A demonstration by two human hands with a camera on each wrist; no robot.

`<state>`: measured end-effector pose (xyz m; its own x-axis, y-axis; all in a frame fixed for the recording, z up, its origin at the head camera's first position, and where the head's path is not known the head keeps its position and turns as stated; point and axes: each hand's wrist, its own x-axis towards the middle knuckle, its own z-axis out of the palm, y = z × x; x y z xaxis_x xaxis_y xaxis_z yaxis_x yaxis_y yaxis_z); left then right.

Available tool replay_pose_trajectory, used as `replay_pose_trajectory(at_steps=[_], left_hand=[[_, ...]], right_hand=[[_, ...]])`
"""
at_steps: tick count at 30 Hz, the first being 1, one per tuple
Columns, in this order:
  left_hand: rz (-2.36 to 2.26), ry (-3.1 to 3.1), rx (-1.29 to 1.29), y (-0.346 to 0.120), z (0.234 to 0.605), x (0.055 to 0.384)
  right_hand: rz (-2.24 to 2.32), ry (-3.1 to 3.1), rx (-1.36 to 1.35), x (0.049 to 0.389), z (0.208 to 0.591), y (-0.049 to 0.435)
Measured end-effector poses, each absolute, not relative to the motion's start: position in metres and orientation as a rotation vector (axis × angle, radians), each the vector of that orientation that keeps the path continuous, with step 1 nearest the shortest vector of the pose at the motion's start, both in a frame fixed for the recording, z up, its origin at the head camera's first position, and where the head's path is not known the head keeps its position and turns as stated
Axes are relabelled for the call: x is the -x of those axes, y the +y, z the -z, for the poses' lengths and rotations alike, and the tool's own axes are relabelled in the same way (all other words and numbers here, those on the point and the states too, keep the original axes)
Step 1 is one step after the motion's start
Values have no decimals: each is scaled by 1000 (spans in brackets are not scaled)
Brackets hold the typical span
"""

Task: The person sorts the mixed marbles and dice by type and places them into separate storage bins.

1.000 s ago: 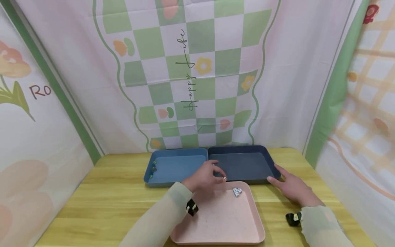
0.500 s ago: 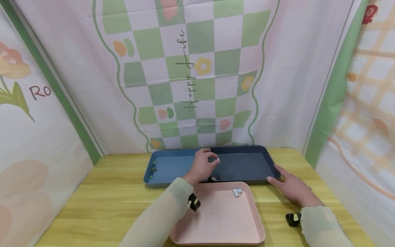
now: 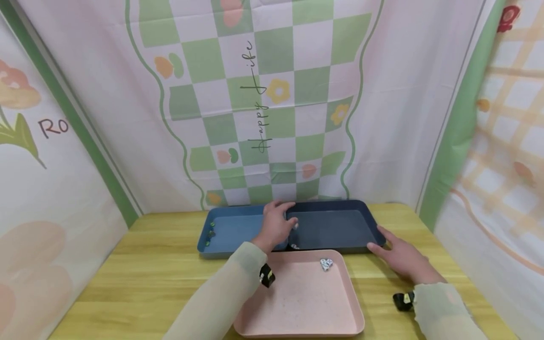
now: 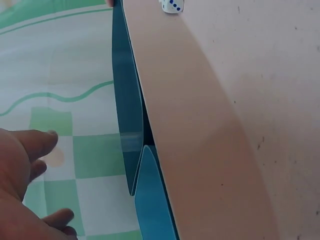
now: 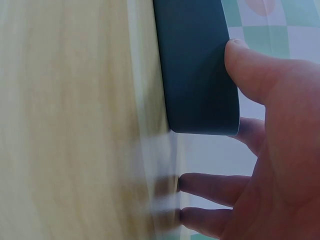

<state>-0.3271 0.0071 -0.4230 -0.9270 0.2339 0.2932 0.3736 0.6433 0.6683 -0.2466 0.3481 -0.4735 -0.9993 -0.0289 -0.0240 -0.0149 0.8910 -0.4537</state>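
Observation:
My left hand (image 3: 274,226) is over the seam between the blue tray (image 3: 238,208) and the dark navy tray (image 3: 335,229), fingers spread. A white die (image 3: 296,226) is just by its thumb, on the navy tray's left side; another die (image 3: 294,246) lies in that tray's near left corner. The left wrist view shows the left hand (image 4: 25,185) with fingers apart and no die visible between them. My right hand (image 3: 403,257) touches the navy tray's near right corner, thumb on the rim (image 5: 230,42) and the other fingers extended beside it.
A pink tray (image 3: 314,302) stands in front, with a small cluster of white dice (image 3: 326,264) near its far right corner. Small green pieces (image 3: 211,233) line the blue tray's left side. The trays stand on a wooden table (image 3: 140,274) before a patterned curtain (image 3: 272,118).
My left hand moved from near the pink tray's far edge up and left to the tray seam, carrying a die. Its fingers have since spread apart. The right hand stays at the corner.

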Motion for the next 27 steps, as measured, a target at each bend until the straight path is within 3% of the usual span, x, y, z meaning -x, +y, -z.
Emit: replay_pose_trajectory(at_steps=[12, 27], left_hand=[[1125, -2739, 450, 3, 418, 322], [926, -2911, 728, 13, 427, 301]], right_hand=[[705, 3025, 29, 248, 472, 349], [693, 3014, 4, 248, 471, 349]])
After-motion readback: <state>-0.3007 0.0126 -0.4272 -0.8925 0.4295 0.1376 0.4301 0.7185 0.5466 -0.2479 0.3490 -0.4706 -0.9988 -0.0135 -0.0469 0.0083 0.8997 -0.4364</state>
